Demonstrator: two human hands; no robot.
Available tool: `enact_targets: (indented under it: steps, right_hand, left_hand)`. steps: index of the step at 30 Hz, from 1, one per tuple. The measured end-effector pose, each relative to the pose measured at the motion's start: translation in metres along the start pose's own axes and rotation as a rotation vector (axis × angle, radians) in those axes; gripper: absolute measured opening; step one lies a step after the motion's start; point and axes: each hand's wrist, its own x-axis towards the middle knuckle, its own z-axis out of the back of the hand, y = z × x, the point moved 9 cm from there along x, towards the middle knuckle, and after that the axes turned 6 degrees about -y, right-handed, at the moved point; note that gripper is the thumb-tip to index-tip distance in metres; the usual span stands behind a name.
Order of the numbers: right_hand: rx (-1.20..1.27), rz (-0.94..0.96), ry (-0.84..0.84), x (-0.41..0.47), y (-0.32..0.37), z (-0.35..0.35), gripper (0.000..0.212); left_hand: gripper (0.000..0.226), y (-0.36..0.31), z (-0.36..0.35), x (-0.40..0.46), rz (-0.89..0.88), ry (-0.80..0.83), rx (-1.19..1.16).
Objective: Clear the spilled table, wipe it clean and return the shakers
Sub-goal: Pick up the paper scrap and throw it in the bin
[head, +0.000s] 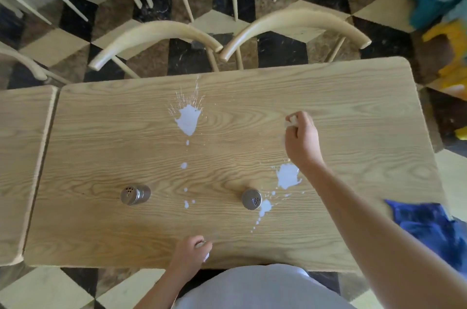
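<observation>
While both hands' fingers curl around small white scraps, right hand [300, 136] at 2 o'clock, left hand [193, 254] at 6, the 2 small steel shakers [135, 194] [251, 199] look light, rigid, slick; grip their sides.

No text, label, brand, number or sign can be read anywhere in the view. The two metal shakers, one on the left [135, 194] and one on the right [251, 199], show only plain steel sides and perforated tops. The wooden surface [353, 106] carries grain and white spills but no writing, and the blue cloth [427, 222] is unmarked.
</observation>
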Motion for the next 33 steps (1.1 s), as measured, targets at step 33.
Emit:
enact_targets:
  steps: [33]
  right_hand:
    - [0.577, -1.2, -0.303, -0.544, -0.151, -0.017, 0.013]
  left_hand:
    - [0.025, 0.128, 0.019, 0.002, -0.086, 0.052, 0.053]
